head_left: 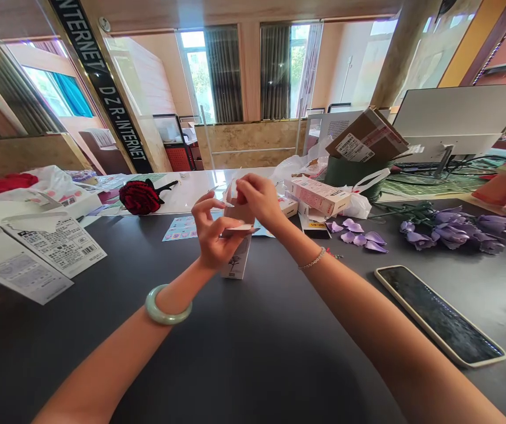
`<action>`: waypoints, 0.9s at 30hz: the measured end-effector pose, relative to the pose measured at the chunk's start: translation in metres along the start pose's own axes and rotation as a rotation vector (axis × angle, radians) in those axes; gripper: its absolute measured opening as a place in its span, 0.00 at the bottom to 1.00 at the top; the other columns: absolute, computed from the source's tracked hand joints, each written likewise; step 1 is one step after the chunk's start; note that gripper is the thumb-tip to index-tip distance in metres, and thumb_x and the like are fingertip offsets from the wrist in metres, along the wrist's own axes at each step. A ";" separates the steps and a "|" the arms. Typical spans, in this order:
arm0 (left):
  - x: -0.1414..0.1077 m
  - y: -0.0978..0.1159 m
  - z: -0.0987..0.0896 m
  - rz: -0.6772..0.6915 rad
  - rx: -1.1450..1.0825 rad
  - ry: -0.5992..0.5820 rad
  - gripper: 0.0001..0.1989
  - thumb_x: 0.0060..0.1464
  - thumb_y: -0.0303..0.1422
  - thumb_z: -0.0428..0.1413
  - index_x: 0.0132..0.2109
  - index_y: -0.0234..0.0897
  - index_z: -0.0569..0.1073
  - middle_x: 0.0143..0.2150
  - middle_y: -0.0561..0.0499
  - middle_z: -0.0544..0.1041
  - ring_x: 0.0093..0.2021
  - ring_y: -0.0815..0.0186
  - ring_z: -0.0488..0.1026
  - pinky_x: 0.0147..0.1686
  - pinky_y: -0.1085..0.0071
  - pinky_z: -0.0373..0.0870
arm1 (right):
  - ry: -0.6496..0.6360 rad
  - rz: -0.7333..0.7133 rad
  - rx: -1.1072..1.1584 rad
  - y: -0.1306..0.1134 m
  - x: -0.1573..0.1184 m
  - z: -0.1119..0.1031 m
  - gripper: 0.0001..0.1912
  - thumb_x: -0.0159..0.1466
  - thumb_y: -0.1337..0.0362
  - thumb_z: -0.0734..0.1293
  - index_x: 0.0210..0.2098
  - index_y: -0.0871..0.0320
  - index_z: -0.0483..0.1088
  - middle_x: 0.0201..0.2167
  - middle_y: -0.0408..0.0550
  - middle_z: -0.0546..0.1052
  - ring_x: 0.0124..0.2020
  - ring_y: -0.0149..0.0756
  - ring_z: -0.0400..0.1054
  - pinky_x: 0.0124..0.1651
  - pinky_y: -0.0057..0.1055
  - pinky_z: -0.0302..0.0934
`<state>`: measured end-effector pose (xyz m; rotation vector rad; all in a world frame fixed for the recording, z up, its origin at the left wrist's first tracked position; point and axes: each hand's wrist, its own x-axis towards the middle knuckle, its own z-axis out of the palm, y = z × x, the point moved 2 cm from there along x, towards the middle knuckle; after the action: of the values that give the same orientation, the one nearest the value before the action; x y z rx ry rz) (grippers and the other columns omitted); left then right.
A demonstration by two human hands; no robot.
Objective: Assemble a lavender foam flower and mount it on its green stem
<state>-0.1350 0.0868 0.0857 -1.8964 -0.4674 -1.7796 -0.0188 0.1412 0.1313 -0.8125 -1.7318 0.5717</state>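
Note:
A narrow white box [235,266] with a dark flower drawing stands upright on the dark table in front of me. My left hand [215,238] is closed around its upper part, with the thumb and a finger pinching near a white flap [240,227]. Just above and to the right, my right hand [257,197] is closed in a pinch over the box's top. Something pale and thin [232,191] shows beside those fingertips, and I cannot tell what it is. The hands hide most of the upper box.
Opened white cartons [59,247] lie at left, near a dark red fabric rose [140,197]. To the right are loose purple petals [363,238], purple artificial flowers [453,228] and a phone [440,315]. Pink boxes [319,195], a brown parcel [368,138] and a monitor [465,121] stand behind.

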 end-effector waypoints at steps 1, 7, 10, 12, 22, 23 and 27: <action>0.000 0.000 0.000 -0.001 -0.001 0.000 0.11 0.53 0.41 0.63 0.32 0.42 0.71 0.44 0.51 0.62 0.53 0.61 0.64 0.58 0.49 0.65 | 0.032 0.023 -0.040 0.005 0.002 -0.004 0.16 0.69 0.66 0.52 0.25 0.58 0.60 0.22 0.41 0.67 0.26 0.27 0.63 0.32 0.26 0.57; 0.001 0.000 0.001 -0.006 -0.044 -0.001 0.11 0.52 0.39 0.63 0.32 0.42 0.69 0.44 0.52 0.62 0.55 0.61 0.63 0.59 0.55 0.64 | -0.019 0.255 -0.504 0.068 -0.008 -0.040 0.14 0.71 0.61 0.58 0.32 0.61 0.65 0.30 0.46 0.71 0.34 0.33 0.67 0.42 0.33 0.63; 0.001 0.000 0.001 -0.010 -0.053 -0.003 0.11 0.52 0.40 0.63 0.33 0.42 0.69 0.45 0.51 0.62 0.55 0.60 0.63 0.59 0.55 0.64 | -0.212 0.385 -0.734 0.111 -0.032 -0.047 0.12 0.65 0.58 0.68 0.38 0.63 0.69 0.38 0.48 0.73 0.40 0.37 0.69 0.46 0.39 0.65; 0.001 0.000 0.001 0.001 -0.045 -0.010 0.11 0.52 0.40 0.63 0.33 0.42 0.69 0.44 0.51 0.62 0.54 0.60 0.64 0.59 0.55 0.65 | -0.345 0.426 -0.838 0.135 -0.047 -0.047 0.14 0.66 0.57 0.67 0.43 0.63 0.70 0.42 0.50 0.73 0.42 0.37 0.69 0.46 0.40 0.67; 0.000 -0.001 0.001 0.011 -0.016 -0.003 0.12 0.53 0.41 0.63 0.32 0.42 0.69 0.44 0.51 0.63 0.52 0.59 0.66 0.55 0.55 0.68 | -0.548 0.066 -1.034 0.159 -0.027 -0.047 0.16 0.69 0.60 0.65 0.53 0.62 0.67 0.51 0.54 0.70 0.50 0.41 0.67 0.51 0.44 0.66; 0.000 -0.001 0.001 0.013 -0.016 -0.003 0.12 0.52 0.41 0.63 0.32 0.42 0.69 0.44 0.51 0.63 0.52 0.59 0.66 0.54 0.55 0.69 | -0.556 0.017 -1.035 0.159 -0.025 -0.046 0.16 0.69 0.61 0.65 0.53 0.62 0.67 0.52 0.53 0.70 0.50 0.42 0.67 0.52 0.44 0.65; 0.000 0.000 0.001 0.004 -0.016 -0.003 0.12 0.53 0.40 0.63 0.33 0.42 0.68 0.44 0.51 0.63 0.52 0.59 0.66 0.55 0.55 0.68 | -0.629 -0.118 -1.038 0.168 -0.025 -0.035 0.13 0.69 0.61 0.65 0.49 0.62 0.69 0.48 0.52 0.72 0.49 0.40 0.68 0.51 0.44 0.65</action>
<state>-0.1343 0.0876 0.0855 -1.9100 -0.4515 -1.7831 0.0596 0.2309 0.0045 -1.2980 -2.6814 -0.2612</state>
